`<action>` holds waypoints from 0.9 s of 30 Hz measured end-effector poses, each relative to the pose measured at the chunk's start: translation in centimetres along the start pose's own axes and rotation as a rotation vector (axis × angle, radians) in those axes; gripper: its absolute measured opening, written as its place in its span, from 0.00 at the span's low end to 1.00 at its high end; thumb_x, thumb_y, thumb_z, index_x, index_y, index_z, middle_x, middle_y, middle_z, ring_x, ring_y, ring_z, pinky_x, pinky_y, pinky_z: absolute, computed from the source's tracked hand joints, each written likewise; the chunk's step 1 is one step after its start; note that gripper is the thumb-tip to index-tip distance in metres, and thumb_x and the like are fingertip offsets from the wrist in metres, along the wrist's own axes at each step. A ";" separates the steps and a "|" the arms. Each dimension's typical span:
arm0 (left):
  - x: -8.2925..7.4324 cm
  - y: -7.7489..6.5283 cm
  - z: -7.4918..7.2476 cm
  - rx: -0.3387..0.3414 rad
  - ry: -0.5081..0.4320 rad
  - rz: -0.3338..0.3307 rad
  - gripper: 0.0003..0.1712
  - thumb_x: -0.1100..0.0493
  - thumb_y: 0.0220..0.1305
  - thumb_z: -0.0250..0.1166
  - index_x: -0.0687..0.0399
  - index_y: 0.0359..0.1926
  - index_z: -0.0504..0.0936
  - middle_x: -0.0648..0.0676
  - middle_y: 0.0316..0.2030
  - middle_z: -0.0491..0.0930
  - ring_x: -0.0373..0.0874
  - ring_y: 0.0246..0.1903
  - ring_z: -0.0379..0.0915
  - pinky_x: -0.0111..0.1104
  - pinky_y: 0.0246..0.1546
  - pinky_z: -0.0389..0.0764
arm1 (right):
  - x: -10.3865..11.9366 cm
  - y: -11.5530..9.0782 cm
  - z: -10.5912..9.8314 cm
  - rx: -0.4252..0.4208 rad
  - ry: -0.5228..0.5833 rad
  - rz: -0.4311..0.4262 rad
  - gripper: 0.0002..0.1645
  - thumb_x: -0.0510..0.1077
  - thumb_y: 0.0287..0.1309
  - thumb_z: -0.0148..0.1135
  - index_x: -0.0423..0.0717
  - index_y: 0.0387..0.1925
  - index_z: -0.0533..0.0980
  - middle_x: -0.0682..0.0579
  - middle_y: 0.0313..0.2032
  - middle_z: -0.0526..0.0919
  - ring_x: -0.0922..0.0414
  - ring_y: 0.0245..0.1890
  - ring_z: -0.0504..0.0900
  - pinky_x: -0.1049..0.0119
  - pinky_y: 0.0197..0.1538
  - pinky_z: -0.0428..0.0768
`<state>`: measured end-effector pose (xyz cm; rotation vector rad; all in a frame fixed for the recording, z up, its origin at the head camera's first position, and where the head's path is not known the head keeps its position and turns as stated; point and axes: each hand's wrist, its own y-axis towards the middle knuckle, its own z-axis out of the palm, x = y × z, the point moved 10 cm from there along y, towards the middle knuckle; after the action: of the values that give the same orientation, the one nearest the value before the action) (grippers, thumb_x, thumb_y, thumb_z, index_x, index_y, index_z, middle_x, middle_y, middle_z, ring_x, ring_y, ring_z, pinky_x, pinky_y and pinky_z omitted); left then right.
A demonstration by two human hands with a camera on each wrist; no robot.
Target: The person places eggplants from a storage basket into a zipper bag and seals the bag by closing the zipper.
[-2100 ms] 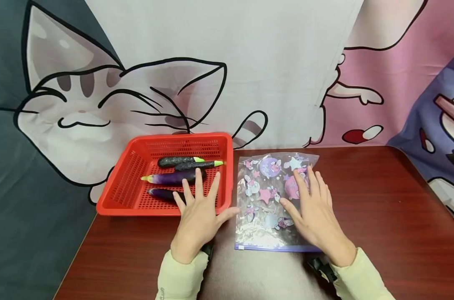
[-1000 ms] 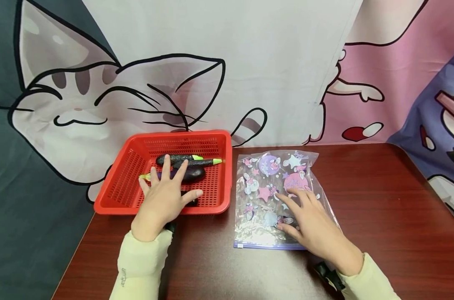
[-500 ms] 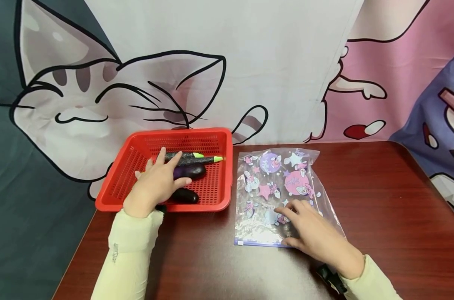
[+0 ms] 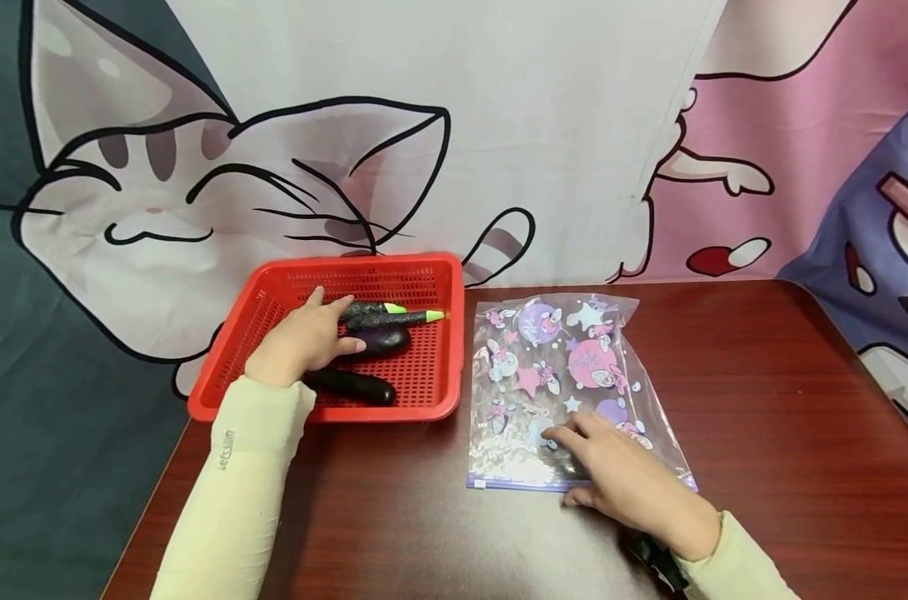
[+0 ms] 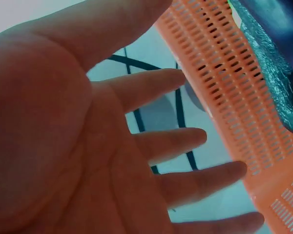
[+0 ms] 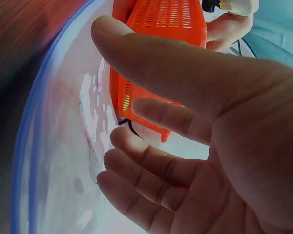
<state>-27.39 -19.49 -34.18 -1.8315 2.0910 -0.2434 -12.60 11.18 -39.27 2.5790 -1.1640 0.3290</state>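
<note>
In the head view my left hand [image 4: 298, 337] reaches into the red basket [image 4: 454, 367], fingers spread. Its thumb overlaps the upper purple eggplant [image 4: 385, 342], whose stem end is hidden behind the hand. A second eggplant [image 4: 356, 387] lies nearer the front. Two dark, rough-skinned vegetables [image 4: 405, 319] with bright green ends lie behind. The left wrist view shows the palm [image 5: 63, 146] with nothing in it. My right hand [image 4: 622, 475] is low over a clear printed zip bag [image 4: 529, 392], fingers loosely bent, thumb near its purple zip edge.
The bag lies flat on the dark red wooden table [image 4: 784, 433], right of the basket. A white zip slider [image 4: 480, 483] sits at the bag's front left corner. Behind the table hangs a cartoon-printed cloth [image 4: 574, 150], close to the basket's back rim.
My left hand has moved left and forward, from the basket's front right to over the eggplants. My right hand has drawn back towards the bag's zip edge, its fingers bending more.
</note>
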 end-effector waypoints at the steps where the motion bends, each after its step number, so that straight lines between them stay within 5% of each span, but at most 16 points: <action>1: 0.1 0.3 0.0 0.010 -0.001 0.001 0.47 0.47 0.69 0.64 0.59 0.78 0.53 0.77 0.74 0.41 0.75 0.70 0.48 0.62 0.66 0.58 | 0.0 0.0 0.1 0.003 -0.001 0.000 0.43 0.49 0.33 0.86 0.47 0.55 0.78 0.55 0.41 0.75 0.59 0.37 0.75 0.57 0.40 0.79; 5: 0.6 1.6 0.2 0.033 0.007 0.034 0.46 0.51 0.66 0.68 0.60 0.77 0.56 0.75 0.73 0.53 0.70 0.72 0.48 0.60 0.68 0.56 | 0.0 0.0 0.5 0.028 0.004 -0.016 0.39 0.49 0.35 0.85 0.49 0.53 0.79 0.56 0.41 0.76 0.59 0.38 0.75 0.57 0.40 0.79; 11: 2.2 3.0 0.9 0.061 -0.018 0.026 0.42 0.57 0.63 0.71 0.58 0.74 0.64 0.69 0.65 0.70 0.61 0.57 0.70 0.56 0.62 0.68 | 0.1 0.0 1.0 0.049 0.033 -0.043 0.33 0.46 0.35 0.85 0.50 0.49 0.81 0.56 0.41 0.77 0.59 0.39 0.77 0.58 0.40 0.80; 15: 3.3 3.7 1.4 0.098 -0.029 -0.017 0.42 0.58 0.62 0.72 0.57 0.74 0.65 0.70 0.65 0.69 0.60 0.53 0.70 0.55 0.57 0.71 | 0.1 0.0 1.2 0.055 0.023 -0.039 0.33 0.45 0.35 0.85 0.49 0.48 0.82 0.56 0.41 0.77 0.59 0.38 0.77 0.58 0.39 0.80; 22: 4.0 4.6 2.0 0.151 0.007 -0.045 0.42 0.58 0.61 0.73 0.60 0.72 0.66 0.71 0.68 0.65 0.65 0.65 0.64 0.58 0.62 0.67 | 0.1 0.0 1.5 0.064 0.023 -0.040 0.32 0.44 0.37 0.85 0.49 0.49 0.81 0.56 0.41 0.77 0.61 0.37 0.77 0.60 0.37 0.80; 27: 4.8 5.3 2.8 0.175 0.002 -0.056 0.42 0.57 0.60 0.73 0.62 0.71 0.67 0.71 0.67 0.66 0.62 0.61 0.67 0.56 0.61 0.69 | 0.0 0.0 1.8 0.078 0.003 -0.027 0.32 0.43 0.36 0.84 0.50 0.48 0.81 0.55 0.42 0.78 0.59 0.39 0.79 0.58 0.39 0.81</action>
<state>-31.72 -23.14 -39.29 -1.7872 1.9541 -0.4283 -12.47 10.56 -40.91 2.6574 -1.1365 0.3791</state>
